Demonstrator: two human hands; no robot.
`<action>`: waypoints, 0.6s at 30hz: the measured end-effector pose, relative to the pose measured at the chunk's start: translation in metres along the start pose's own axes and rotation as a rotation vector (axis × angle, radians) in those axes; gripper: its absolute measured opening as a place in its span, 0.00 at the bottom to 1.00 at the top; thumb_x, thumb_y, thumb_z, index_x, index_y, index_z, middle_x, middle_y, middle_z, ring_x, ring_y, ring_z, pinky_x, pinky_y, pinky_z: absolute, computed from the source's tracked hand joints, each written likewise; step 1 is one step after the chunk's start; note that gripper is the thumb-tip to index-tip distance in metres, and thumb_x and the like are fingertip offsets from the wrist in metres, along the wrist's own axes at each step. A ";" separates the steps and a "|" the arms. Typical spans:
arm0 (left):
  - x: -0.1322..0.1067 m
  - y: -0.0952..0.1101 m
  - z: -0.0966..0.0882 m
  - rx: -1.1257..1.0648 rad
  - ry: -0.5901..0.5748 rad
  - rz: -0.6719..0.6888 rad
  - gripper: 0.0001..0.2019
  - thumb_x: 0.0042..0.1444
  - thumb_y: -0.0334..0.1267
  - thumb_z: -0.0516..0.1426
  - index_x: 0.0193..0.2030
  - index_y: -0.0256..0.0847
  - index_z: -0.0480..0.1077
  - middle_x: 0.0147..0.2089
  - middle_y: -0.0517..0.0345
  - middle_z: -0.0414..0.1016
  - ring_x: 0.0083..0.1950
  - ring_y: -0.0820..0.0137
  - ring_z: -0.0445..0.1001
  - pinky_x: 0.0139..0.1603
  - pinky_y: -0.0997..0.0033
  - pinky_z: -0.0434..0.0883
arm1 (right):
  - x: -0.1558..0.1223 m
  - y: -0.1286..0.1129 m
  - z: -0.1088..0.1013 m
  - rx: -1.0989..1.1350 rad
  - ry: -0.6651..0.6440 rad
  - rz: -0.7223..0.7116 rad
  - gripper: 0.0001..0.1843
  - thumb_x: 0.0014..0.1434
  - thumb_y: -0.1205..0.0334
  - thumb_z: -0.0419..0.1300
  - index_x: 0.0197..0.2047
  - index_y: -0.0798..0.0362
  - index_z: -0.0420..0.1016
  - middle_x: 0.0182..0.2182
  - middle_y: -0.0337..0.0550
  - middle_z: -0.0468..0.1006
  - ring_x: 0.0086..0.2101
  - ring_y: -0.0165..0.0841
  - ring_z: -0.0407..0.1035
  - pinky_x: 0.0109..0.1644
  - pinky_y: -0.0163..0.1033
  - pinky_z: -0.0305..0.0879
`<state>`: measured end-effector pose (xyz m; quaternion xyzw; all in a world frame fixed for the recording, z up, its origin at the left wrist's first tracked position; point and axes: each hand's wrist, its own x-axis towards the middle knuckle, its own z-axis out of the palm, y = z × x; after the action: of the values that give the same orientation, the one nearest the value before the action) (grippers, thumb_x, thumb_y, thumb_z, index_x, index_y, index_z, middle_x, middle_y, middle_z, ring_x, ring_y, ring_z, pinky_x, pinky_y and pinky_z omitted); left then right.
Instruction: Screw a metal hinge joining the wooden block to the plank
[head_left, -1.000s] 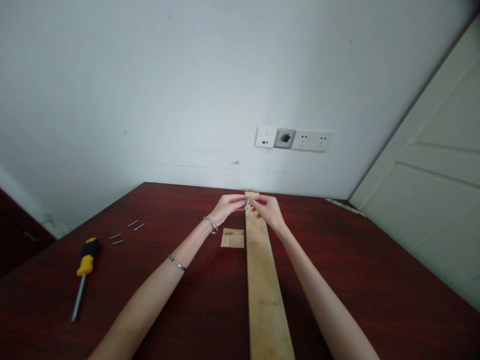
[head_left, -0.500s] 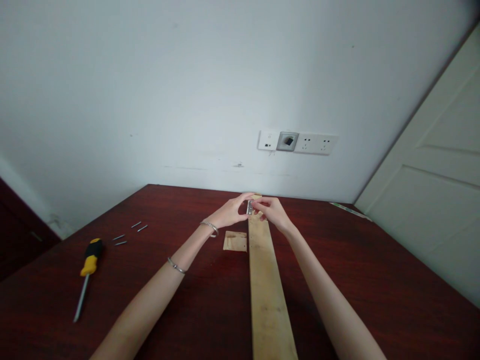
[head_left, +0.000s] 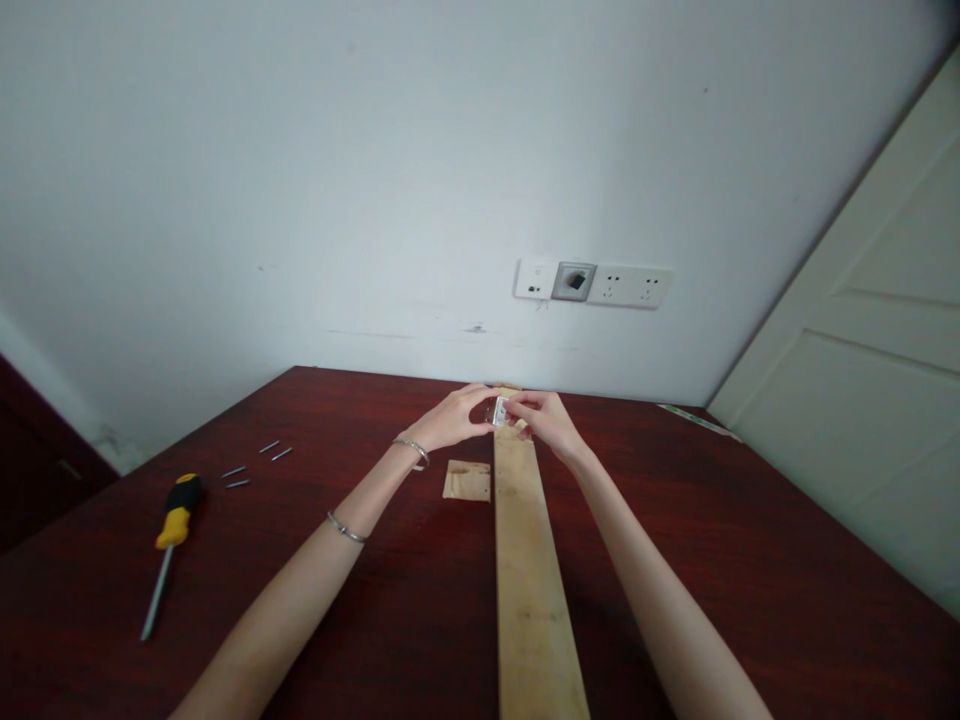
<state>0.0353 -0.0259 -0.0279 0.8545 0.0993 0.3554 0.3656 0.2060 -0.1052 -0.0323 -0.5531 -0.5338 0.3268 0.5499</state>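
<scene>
A small silvery metal hinge (head_left: 500,411) with screw holes is at the far part of a long pale wooden board (head_left: 529,560). My right hand (head_left: 546,420) pinches the hinge from the right, between thumb and fingers. From the left, my left hand (head_left: 450,418) curves round the hinge, forefinger at its far end and thumb at its near end. The fingers partly hide the hinge, so I cannot tell whether it lies flat on the wood. A small square wood piece (head_left: 467,481) lies left of the board.
On the left of the dark red table (head_left: 360,640) lie a yellow-and-black screwdriver (head_left: 177,520) and several screws (head_left: 238,484). A white wall with sockets (head_left: 619,286) rises behind the table. At the right stands a white panelled door (head_left: 885,330).
The hinge has tilted slightly and catches more light. Both hands stay around it with little movement. The whole view has shifted a little, with the table items sliding slightly left.
</scene>
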 end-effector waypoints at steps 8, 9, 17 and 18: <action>0.000 0.001 -0.002 -0.083 -0.001 -0.053 0.22 0.40 0.33 0.67 0.46 0.43 0.74 0.46 0.53 0.72 0.50 0.60 0.66 0.59 0.63 0.57 | 0.002 0.002 -0.002 0.004 -0.008 -0.004 0.11 0.47 0.56 0.63 0.29 0.56 0.76 0.23 0.40 0.76 0.23 0.27 0.69 0.18 0.27 0.63; 0.000 0.001 -0.002 -0.061 -0.004 -0.040 0.22 0.41 0.33 0.67 0.46 0.44 0.74 0.45 0.53 0.72 0.49 0.61 0.67 0.58 0.64 0.58 | 0.002 0.002 -0.003 0.019 -0.017 0.001 0.12 0.47 0.56 0.63 0.31 0.56 0.76 0.25 0.41 0.77 0.24 0.28 0.70 0.19 0.27 0.64; 0.000 -0.005 -0.004 0.233 -0.076 0.107 0.19 0.47 0.35 0.64 0.48 0.44 0.73 0.43 0.53 0.72 0.43 0.64 0.69 0.48 0.69 0.64 | 0.002 0.006 -0.005 0.060 -0.052 0.015 0.17 0.46 0.62 0.63 0.42 0.55 0.73 0.28 0.41 0.79 0.29 0.29 0.73 0.25 0.31 0.70; 0.000 -0.006 -0.004 0.239 -0.080 0.108 0.18 0.48 0.35 0.63 0.48 0.43 0.73 0.42 0.53 0.72 0.42 0.64 0.69 0.47 0.69 0.64 | 0.002 0.006 -0.005 0.054 -0.065 0.010 0.18 0.46 0.63 0.63 0.43 0.55 0.73 0.29 0.41 0.78 0.29 0.29 0.73 0.26 0.31 0.70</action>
<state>0.0328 -0.0191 -0.0299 0.9095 0.0798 0.3259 0.2454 0.2124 -0.1033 -0.0368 -0.5299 -0.5395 0.3616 0.5453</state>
